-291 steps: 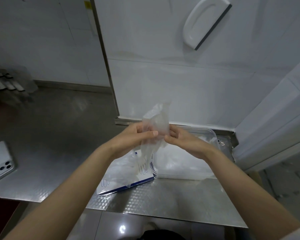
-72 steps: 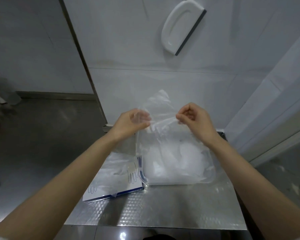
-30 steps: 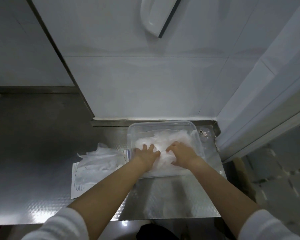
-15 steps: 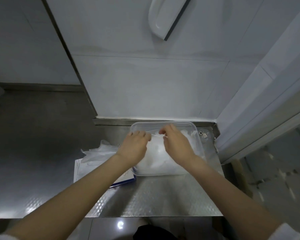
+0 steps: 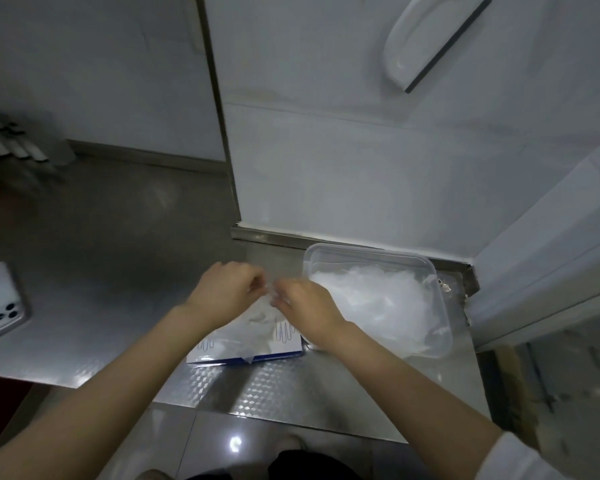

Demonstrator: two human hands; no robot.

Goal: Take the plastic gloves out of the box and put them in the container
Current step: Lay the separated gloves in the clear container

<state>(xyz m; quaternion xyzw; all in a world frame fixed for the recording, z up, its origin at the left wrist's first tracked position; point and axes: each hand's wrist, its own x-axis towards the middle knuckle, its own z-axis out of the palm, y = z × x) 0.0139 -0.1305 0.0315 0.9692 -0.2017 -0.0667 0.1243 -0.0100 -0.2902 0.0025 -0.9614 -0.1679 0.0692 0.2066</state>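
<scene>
Step in hand: drawing a glove (image 5: 272, 296) out of the box (image 5: 257, 342). The left hand (image 5: 227, 294) and right hand (image 5: 307, 308) meet just above the box, fingertips curled, both pinching the thin clear film (its edges are hard to trace). The box lies flat on the bench (image 5: 274, 386), just beside the container (image 5: 368, 249), which holds a heap of gloves (image 5: 371, 299).

Next move, judged: lift the film clear, carry it right, release over the heap.
</scene>
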